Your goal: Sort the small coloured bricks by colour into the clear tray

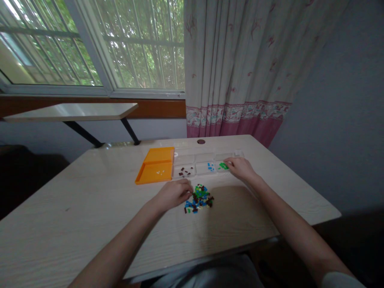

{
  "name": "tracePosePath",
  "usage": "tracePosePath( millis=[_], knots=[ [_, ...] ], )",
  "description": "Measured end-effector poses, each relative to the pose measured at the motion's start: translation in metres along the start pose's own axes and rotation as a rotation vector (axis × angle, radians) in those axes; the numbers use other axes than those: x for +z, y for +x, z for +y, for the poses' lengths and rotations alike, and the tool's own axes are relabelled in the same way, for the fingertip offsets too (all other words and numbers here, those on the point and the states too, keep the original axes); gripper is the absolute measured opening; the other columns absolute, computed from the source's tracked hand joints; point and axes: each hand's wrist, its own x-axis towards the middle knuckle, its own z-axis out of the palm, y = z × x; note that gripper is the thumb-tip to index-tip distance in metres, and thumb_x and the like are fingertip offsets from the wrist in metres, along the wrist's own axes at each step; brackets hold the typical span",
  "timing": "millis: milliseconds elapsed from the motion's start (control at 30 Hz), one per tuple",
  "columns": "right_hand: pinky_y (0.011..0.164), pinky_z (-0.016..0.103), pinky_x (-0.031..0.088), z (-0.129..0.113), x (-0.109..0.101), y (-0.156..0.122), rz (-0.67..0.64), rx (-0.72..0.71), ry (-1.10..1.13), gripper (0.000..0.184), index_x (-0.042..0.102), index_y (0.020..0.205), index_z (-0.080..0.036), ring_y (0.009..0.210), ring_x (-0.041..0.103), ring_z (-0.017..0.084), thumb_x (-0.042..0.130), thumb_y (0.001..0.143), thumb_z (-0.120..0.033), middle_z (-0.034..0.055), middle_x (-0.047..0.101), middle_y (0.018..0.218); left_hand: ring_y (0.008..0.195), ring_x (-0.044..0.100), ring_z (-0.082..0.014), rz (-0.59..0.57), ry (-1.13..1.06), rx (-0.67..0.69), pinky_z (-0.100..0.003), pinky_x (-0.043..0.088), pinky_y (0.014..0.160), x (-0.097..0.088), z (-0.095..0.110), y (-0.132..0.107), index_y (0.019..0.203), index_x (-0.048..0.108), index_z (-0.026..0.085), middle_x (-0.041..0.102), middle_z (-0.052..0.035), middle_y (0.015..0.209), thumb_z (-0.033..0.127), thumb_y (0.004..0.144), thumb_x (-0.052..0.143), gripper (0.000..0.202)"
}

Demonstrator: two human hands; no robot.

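Left hand (pixel 175 195) and right hand (pixel 242 168) both had fingertips drawn close together: the left at the left edge of a mixed pile of tiny building bricks (pixel 200 197), the right beside the green bricks (pixel 223 165) in the front row of a clear divided tray (pixel 205 158). Whether either pinched a brick could not be told. One brick at a time in a light fingertip pinch, let go low over its compartment, seemed the surest handling, away from the blue bricks (pixel 210 166) next door. Brown bricks (pixel 181 173) lay left of those; a few white bricks (pixel 160 173) sat in an orange tray (pixel 144 174) just beside. Beneath was a pale wood-grain desk (pixel 105 208) with a raised shelf (pixel 75 112) at back left. Beyond were a barred window (pixel 144 44) and a floral curtain (pixel 225 60), pink at its foot.
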Motion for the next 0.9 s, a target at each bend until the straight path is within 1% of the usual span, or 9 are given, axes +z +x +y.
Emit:
tracePosePath(
  millis=[100, 200, 267, 333, 433, 533, 600, 667, 900],
  knots=[
    [0.062, 0.025, 0.041, -0.009, -0.001, -0.003, -0.002, -0.035, 0.045, 0.026, 0.065, 0.099, -0.026, 0.075, 0.062, 0.019, 0.044, 0.084, -0.033, 0.0037, 0.069, 0.086, 0.076, 0.057, -0.013, -0.007, 0.015, -0.002, -0.02, 0.042, 0.068, 0.001, 0.001, 0.0, 0.086, 0.063, 0.021, 0.06, -0.0026, 0.082, 0.017, 0.079, 0.047, 0.018],
    [0.063, 0.023, 0.041, -0.024, -0.002, -0.008, 0.001, -0.133, 0.107, 0.027, 0.065, 0.098, -0.025, 0.074, 0.062, 0.016, 0.043, 0.085, -0.032, 0.0028, 0.069, 0.085, 0.074, 0.056, -0.0128, -0.008, 0.038, -0.008, -0.02, 0.042, 0.066, 0.0, 0.002, 0.001, 0.084, 0.063, 0.02, 0.059, -0.0029, 0.082, 0.018, 0.079, 0.046, 0.017],
    [0.063, 0.022, 0.041, -0.038, 0.0, -0.012, -0.008, -0.202, 0.136, 0.025, 0.065, 0.097, -0.024, 0.072, 0.062, 0.015, 0.044, 0.084, -0.03, 0.0023, 0.069, 0.084, 0.073, 0.056, -0.0128, 0.015, 0.035, -0.025, -0.02, 0.042, 0.064, -0.001, 0.002, 0.001, 0.082, 0.063, 0.019, 0.059, -0.0034, 0.081, 0.019, 0.08, 0.046, 0.017],
    [0.062, 0.021, 0.041, -0.052, 0.005, -0.017, -0.009, -0.26, 0.177, 0.023, 0.066, 0.095, -0.024, 0.07, 0.062, 0.013, 0.047, 0.082, -0.028, 0.0013, 0.07, 0.083, 0.074, 0.056, -0.0129, 0.061, -0.004, -0.059, -0.021, 0.042, 0.065, -0.002, 0.004, 0.001, 0.083, 0.063, 0.018, 0.059, -0.0034, 0.082, 0.02, 0.081, 0.046, 0.017],
    [0.061, 0.019, 0.04, -0.073, 0.012, -0.026, 0.029, -0.332, 0.272, 0.021, 0.067, 0.091, -0.025, 0.064, 0.06, 0.011, 0.049, 0.081, -0.03, 0.0, 0.07, 0.083, 0.074, 0.055, -0.0124, 0.177, -0.125, -0.116, -0.02, 0.041, 0.064, -0.002, 0.006, 0.003, 0.085, 0.064, 0.019, 0.059, -0.003, 0.081, 0.022, 0.082, 0.048, 0.017],
    [0.054, 0.019, 0.037, -0.088, 0.015, -0.033, 0.089, -0.376, 0.338, 0.019, 0.067, 0.088, -0.024, 0.054, 0.056, 0.009, 0.053, 0.079, -0.034, -0.0009, 0.068, 0.071, 0.069, 0.053, -0.0111, 0.277, -0.24, -0.124, -0.019, 0.04, 0.06, 0.001, 0.01, 0.006, 0.085, 0.065, 0.018, 0.059, -0.003, 0.077, 0.023, 0.083, 0.049, 0.017],
    [0.05, 0.019, 0.034, -0.094, 0.014, -0.037, 0.12, -0.39, 0.374, 0.019, 0.068, 0.086, -0.023, 0.048, 0.052, 0.008, 0.055, 0.077, -0.034, -0.0021, 0.065, 0.061, 0.068, 0.052, -0.0109, 0.316, -0.285, -0.112, -0.019, 0.04, 0.059, 0.004, 0.011, 0.008, 0.086, 0.065, 0.018, 0.059, -0.0033, 0.077, 0.024, 0.083, 0.05, 0.016],
    [0.048, 0.018, 0.032, -0.096, 0.014, -0.038, 0.141, -0.39, 0.408, 0.019, 0.068, 0.085, -0.022, 0.045, 0.049, 0.007, 0.055, 0.077, -0.034, -0.0032, 0.061, 0.055, 0.069, 0.052, -0.011, 0.332, -0.304, -0.104, -0.02, 0.041, 0.06, 0.006, 0.012, 0.009, 0.085, 0.066, 0.018, 0.059, -0.0035, 0.076, 0.024, 0.082, 0.051, 0.016],
    [0.046, 0.017, 0.03, -0.097, 0.014, -0.039, 0.161, -0.353, 0.472, 0.017, 0.067, 0.08, -0.02, 0.042, 0.042, 0.006, 0.054, 0.077, -0.032, -0.0054, 0.052, 0.048, 0.067, 0.051, -0.0106, 0.338, -0.296, -0.11, -0.02, 0.041, 0.06, 0.01, 0.013, 0.009, 0.083, 0.066, 0.018, 0.058, -0.0025, 0.074, 0.023, 0.081, 0.053, 0.014]
  ],
)
